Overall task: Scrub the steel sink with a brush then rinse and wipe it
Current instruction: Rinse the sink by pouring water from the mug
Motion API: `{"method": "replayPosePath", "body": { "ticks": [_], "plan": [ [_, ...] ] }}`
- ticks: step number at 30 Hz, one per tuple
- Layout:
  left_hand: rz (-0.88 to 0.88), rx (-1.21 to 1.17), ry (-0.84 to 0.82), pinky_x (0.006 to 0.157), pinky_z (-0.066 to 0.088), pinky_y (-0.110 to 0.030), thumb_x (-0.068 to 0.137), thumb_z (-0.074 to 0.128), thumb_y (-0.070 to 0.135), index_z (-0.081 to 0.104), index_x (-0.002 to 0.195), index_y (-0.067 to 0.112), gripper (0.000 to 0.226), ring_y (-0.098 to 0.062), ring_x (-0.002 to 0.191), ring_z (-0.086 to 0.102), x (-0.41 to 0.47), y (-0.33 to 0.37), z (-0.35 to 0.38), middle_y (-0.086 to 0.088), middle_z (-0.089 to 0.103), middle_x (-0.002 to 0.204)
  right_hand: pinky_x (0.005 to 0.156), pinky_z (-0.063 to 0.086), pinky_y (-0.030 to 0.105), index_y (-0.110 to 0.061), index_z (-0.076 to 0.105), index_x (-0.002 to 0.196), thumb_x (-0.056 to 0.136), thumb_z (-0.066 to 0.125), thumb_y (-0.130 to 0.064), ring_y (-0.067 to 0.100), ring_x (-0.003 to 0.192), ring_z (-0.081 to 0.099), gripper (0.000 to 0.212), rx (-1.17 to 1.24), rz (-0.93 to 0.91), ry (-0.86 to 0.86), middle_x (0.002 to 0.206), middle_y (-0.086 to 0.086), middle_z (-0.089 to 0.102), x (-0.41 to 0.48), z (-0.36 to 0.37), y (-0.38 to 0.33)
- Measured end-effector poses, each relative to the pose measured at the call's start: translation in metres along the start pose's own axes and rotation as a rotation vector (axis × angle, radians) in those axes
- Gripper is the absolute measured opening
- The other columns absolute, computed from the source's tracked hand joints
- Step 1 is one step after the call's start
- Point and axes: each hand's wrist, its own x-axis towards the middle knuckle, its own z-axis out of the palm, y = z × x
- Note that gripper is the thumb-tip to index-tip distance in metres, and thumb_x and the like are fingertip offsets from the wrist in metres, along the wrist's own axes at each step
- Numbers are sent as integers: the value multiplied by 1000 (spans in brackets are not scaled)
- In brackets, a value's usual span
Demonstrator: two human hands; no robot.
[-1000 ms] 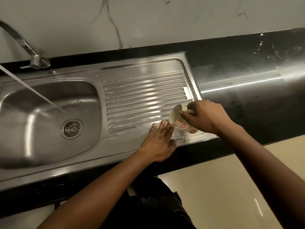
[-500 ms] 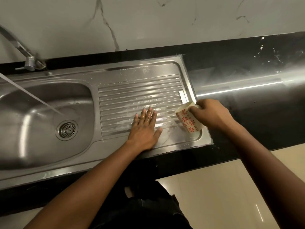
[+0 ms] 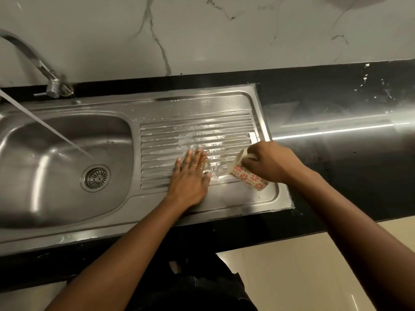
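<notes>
Head view, nearest ground first: dark clothing (image 3: 190, 295) on the person fills the bottom centre, with cream floor tiles (image 3: 292, 277) to its right. Both bare forearms reach away from the body over the near edge of the black countertop (image 3: 359, 187).

The steel sink (image 3: 67, 234) is set into this countertop, basin to the left and ribbed drainboard (image 3: 179, 131) to the right.

Left hand (image 3: 190, 176): laid palm down on the drainboard, near the middle of its ribs. The fingers are straight and lightly spread, flat against the wet metal, and hold nothing.

Right hand (image 3: 274, 163): at the right end of the drainboard, fingers curled round a paper cup (image 3: 249, 178) with a red flower pattern. The cup is tipped well over on its side, its base towards the near right and its mouth towards the left hand. It lies just beside that hand without touching it. The steel between cup and left hand shines wet, and pale streaks lie along several ribs farther out.

Basin (image 3: 45, 176): to the left of the drainboard, with a round drain strainer (image 3: 97, 177) in its floor.

Tap (image 3: 51, 84): mounted at the far left behind the basin, spout arching out of view to the left. A thin stream of water (image 3: 45, 124) slants down into the basin and lands just beyond the strainer.

Farther right, the countertop carries a bright strip of reflected light (image 3: 332, 131) and scattered white specks near its back edge. A pale veined marble wall (image 3: 224, 41) rises behind.
</notes>
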Motion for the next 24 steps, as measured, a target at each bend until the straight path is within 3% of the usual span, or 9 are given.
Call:
{"method": "replayPosePath", "body": {
  "ticks": [6, 11, 16, 20, 24],
  "plan": [
    [-209, -40, 31, 130, -9, -48, 110, 16, 52, -14, 166, 23, 69, -21, 159, -22, -30, -51, -12, 2, -24, 172, 75, 60, 44, -15, 70, 86, 92, 56, -41, 29, 77, 68, 30, 87, 184, 121, 84, 6, 71, 16, -10, 2],
    [-219, -73, 19, 131, -5, -50, 110, 22, 49, -6, 168, 21, 70, -24, 161, -16, -21, -65, -21, -1, -15, 175, 68, 44, 33, -14, 58, 87, 97, 51, -36, 29, 77, 59, 26, 88, 83, 243, 88, 6, 64, 51, -9, -59],
    [-170, -69, 37, 132, -1, -48, 110, 22, 47, -3, 168, 21, 68, -24, 162, -11, -34, -88, -24, 0, -10, 176, 74, 54, 39, -13, 68, 110, 99, 52, -41, 35, 88, 68, 34, -41, -120, 109, 105, 13, 71, 58, 5, -127],
    [-177, -104, 34, 131, 4, -48, 110, 22, 48, -1, 168, 21, 68, -24, 162, -10, -58, -113, -23, 0, -11, 176, 67, 42, 34, -14, 64, 100, 97, 51, -38, 35, 87, 66, 27, -234, -169, 77, 101, 11, 69, 40, 20, -148],
    [-189, -170, 25, 131, 7, -47, 110, 23, 49, 4, 169, 20, 68, -24, 163, -5, -78, -137, -28, 0, -4, 177, 63, 44, 33, -18, 66, 97, 96, 53, -40, 30, 77, 63, 26, -211, -67, 90, 96, 8, 70, 30, 16, -145]
  ]
}}
